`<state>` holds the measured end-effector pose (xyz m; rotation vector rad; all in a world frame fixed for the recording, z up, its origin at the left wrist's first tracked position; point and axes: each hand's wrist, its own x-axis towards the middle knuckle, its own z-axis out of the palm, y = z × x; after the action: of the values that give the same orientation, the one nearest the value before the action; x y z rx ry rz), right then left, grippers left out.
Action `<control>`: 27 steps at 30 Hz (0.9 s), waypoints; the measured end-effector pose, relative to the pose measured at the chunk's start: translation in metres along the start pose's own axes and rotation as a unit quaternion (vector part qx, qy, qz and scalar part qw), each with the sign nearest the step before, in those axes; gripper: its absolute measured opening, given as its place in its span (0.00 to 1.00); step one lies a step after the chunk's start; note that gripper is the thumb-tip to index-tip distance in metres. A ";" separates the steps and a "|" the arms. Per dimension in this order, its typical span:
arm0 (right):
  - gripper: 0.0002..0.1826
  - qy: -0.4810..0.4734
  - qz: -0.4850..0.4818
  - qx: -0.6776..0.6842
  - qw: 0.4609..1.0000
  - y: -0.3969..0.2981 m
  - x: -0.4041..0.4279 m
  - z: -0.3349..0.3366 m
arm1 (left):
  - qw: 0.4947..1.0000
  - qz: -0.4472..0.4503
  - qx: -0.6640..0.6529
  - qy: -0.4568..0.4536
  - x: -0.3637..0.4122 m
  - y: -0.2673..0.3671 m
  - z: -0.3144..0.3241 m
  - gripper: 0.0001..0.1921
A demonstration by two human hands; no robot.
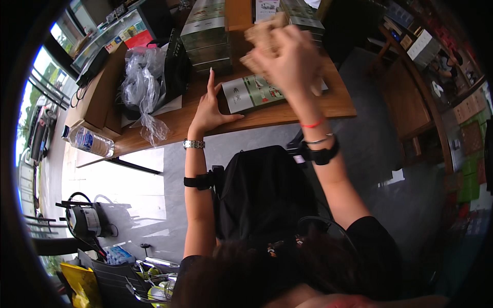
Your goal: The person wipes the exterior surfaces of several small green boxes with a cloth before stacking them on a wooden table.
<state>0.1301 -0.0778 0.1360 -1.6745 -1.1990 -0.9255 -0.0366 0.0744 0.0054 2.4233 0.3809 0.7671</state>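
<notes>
On the wooden table lies a flat box (250, 92) with a silver end and a green, illustrated face. My left hand (210, 109) is at its silver end, fingers spread and index finger raised. The thumb rests by the near edge and other fingertips by the far corner; whether they press on it is unclear. Above the box's right part, my right hand (294, 61) grips a crumpled tan cloth (265, 40). Both are blurred, and they hide part of the box.
Stacked green boxes (206, 38) stand behind, with another stack (302, 19) farther right. At left are a clear plastic bag (142, 81), a cardboard box (102, 96) and a water bottle (88, 140) near the table edge (177, 134). A black bag (269, 192) is before my body.
</notes>
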 end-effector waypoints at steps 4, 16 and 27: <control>0.17 -0.068 0.025 -0.011 0.997 -0.045 -0.092 0.100 | 0.959 0.145 0.243 -0.031 0.015 -0.024 0.012 0.72; 0.17 -0.117 0.075 -0.112 0.984 0.072 -0.085 0.049 | 0.996 0.004 0.086 -0.014 -0.005 0.001 0.003 0.62; 0.19 -0.044 0.082 -0.096 0.991 0.125 -0.015 -0.024 | 0.997 0.020 0.068 -0.041 0.001 0.001 0.004 0.64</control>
<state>0.2444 -0.1270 0.1036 -1.9530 -1.0370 -0.8953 -0.0337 0.0719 0.0039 2.5874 0.3635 0.6757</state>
